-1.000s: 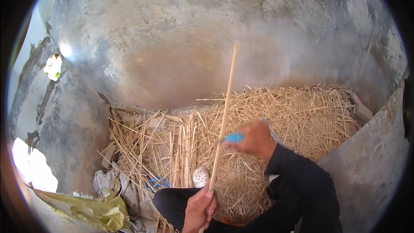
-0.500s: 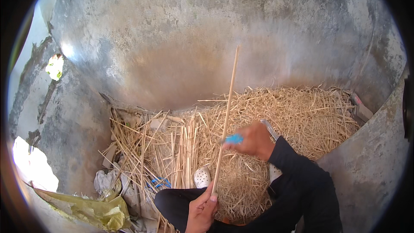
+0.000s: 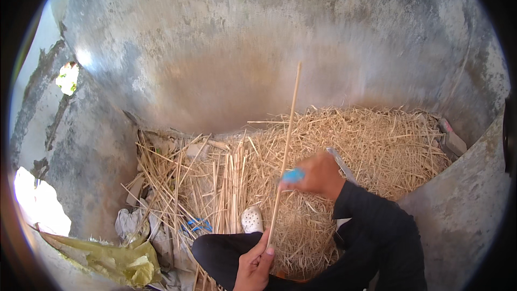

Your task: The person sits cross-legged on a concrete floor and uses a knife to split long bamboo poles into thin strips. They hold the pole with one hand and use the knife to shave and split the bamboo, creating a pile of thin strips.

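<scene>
A long, pale wooden stick (image 3: 288,134) slants up from my left hand (image 3: 256,267), whose thumb and fingers pinch its lower end. Its upper end stands out against the wall. My right hand (image 3: 318,174) is closed around a small blue object (image 3: 293,175), blurred by motion, which meets the stick about midway along. The blue object's kind cannot be made out. Beside my right wrist shows a flat grey strip (image 3: 340,164), partly hidden by the hand and sleeve; whether it joins the blue object is unclear.
Straw-like shavings (image 3: 377,151) heap in front and right. More sticks (image 3: 230,188) lie left, near blue-handled scissors or pliers (image 3: 197,226). A white perforated shoe (image 3: 252,220), crumpled yellow sheet (image 3: 118,261) and grey cloth (image 3: 129,223) are low down. A curved concrete wall (image 3: 258,75) encloses the space.
The stick's upper end has dropped slightly, and my left hand has shifted a little right and down. My right hand stays at the stick's middle with the blue object, nearly in place.
</scene>
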Action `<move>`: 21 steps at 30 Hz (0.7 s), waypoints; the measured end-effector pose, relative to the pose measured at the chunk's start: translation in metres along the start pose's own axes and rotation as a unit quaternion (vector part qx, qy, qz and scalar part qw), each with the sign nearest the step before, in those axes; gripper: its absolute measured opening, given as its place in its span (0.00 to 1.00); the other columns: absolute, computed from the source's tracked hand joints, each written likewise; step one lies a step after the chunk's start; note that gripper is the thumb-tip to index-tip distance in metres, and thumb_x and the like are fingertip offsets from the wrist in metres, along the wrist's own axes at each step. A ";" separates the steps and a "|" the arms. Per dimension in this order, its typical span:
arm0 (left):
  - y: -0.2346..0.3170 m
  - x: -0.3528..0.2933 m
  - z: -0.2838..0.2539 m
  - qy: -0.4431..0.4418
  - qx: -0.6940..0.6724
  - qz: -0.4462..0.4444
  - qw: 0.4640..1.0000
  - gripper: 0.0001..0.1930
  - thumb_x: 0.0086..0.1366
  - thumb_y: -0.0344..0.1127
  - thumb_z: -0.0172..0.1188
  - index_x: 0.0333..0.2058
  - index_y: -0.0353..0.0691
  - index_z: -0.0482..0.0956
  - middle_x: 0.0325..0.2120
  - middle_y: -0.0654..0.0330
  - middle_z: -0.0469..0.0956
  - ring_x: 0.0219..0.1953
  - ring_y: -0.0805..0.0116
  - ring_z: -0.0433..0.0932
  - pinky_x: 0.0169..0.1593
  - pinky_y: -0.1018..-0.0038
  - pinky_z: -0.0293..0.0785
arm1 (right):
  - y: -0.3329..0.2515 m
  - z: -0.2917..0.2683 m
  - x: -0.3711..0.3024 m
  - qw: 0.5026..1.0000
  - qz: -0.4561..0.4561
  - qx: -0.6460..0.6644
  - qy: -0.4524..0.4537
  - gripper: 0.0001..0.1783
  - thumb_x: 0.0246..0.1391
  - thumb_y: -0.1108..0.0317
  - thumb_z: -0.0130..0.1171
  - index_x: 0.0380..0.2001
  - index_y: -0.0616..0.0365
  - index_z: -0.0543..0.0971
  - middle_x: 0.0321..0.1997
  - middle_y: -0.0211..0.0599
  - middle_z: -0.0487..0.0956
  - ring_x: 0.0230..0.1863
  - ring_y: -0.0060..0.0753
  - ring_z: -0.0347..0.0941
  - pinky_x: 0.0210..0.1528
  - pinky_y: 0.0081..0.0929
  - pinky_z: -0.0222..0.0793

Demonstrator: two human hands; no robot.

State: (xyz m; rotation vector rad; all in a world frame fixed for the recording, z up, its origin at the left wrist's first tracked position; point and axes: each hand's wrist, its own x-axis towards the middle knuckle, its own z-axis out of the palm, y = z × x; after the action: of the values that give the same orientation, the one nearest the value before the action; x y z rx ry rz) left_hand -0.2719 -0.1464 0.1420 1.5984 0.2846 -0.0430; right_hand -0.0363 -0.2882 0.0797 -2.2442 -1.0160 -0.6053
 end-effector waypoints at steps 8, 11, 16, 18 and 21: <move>0.006 0.003 -0.005 -0.007 0.008 -0.040 0.999 0.23 0.69 0.42 0.51 0.55 0.32 0.70 0.21 0.73 0.63 0.24 0.81 0.59 0.27 0.82 0.56 | -0.006 0.006 -0.005 0.999 0.017 0.028 -0.018 0.43 0.43 0.20 0.44 0.06 0.51 0.72 0.06 0.32 0.67 0.07 0.33 0.61 0.14 0.32 0.58; 0.005 0.003 0.002 0.023 0.009 -0.025 0.999 0.22 0.69 0.42 0.52 0.55 0.32 0.70 0.21 0.72 0.64 0.24 0.82 0.59 0.27 0.82 0.56 | -0.004 0.003 -0.003 1.000 0.006 0.006 -0.010 0.42 0.43 0.20 0.45 0.09 0.51 0.76 0.06 0.31 0.68 0.08 0.33 0.63 0.14 0.33 0.59; 0.012 0.002 0.005 -0.005 0.034 -0.061 0.998 0.24 0.69 0.41 0.51 0.58 0.32 0.67 0.23 0.70 0.65 0.26 0.80 0.60 0.29 0.83 0.58 | 0.046 -0.002 0.006 0.980 0.182 -0.039 -0.074 0.41 0.41 0.21 0.48 0.06 0.51 0.73 0.07 0.31 0.68 0.09 0.35 0.65 0.16 0.34 0.60; 0.006 0.004 -0.001 0.015 0.036 -0.032 0.999 0.24 0.69 0.41 0.51 0.58 0.33 0.66 0.23 0.69 0.66 0.26 0.80 0.61 0.30 0.83 0.59 | -0.003 0.000 0.001 0.994 0.072 0.025 -0.075 0.41 0.40 0.21 0.50 0.05 0.51 0.71 0.06 0.31 0.67 0.09 0.35 0.64 0.17 0.34 0.59; 0.004 0.009 -0.002 0.011 0.076 -0.002 0.997 0.23 0.69 0.40 0.51 0.59 0.35 0.66 0.23 0.69 0.66 0.27 0.79 0.62 0.31 0.83 0.62 | -0.011 -0.004 -0.003 0.999 -0.015 0.003 -0.047 0.43 0.38 0.18 0.47 0.05 0.51 0.72 0.06 0.32 0.68 0.09 0.34 0.63 0.16 0.31 0.58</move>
State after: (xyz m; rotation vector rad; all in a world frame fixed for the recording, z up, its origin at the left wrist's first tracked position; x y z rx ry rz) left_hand -0.2627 -0.1429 0.1440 1.7507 0.3084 -0.0518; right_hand -0.0475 -0.2870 0.0845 -2.2740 -1.0990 -0.5119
